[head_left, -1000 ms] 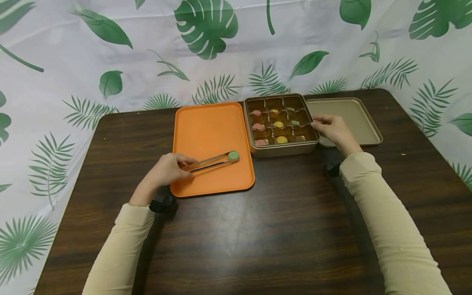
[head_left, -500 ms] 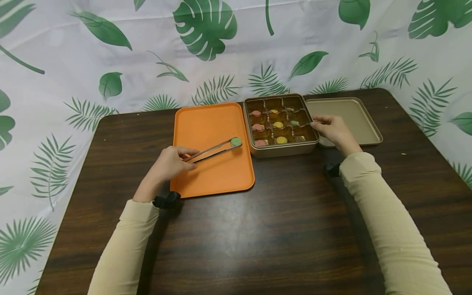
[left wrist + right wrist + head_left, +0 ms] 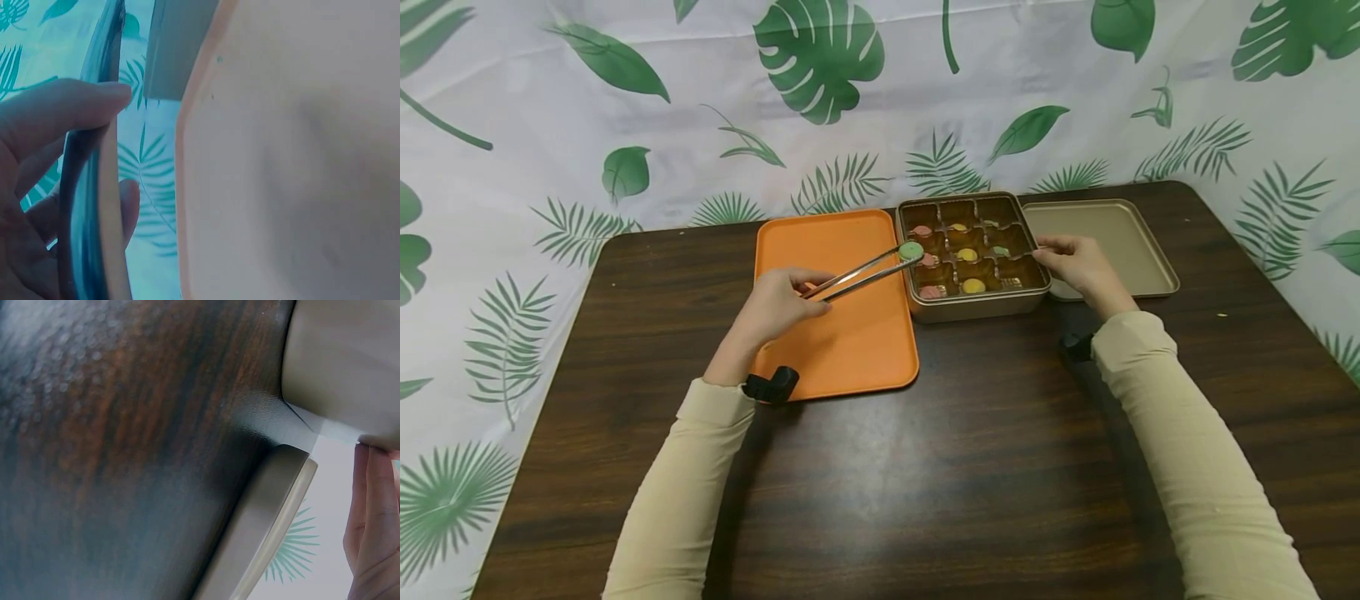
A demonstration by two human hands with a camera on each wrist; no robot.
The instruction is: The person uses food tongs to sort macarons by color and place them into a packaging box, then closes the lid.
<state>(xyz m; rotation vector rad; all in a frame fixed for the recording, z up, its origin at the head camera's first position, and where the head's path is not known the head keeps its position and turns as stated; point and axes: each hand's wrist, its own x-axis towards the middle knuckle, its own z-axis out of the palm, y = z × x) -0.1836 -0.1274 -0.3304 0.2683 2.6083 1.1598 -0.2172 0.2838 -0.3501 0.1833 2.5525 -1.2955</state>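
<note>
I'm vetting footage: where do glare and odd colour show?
Head view: pale glare on the dark brown wooden table; left wrist view: bluish cast on the long silvery metal tongs, rectangular orange tray looking pale pink; right wrist view: whitish glare on the table, upper left.

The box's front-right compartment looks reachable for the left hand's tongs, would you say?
Probably yes: nothing visible covers that compartment, and the tongs in the left hand appear partly over the box.

Both arms stretch forward and angle inward, the left grip and right grip each pinching.
</note>
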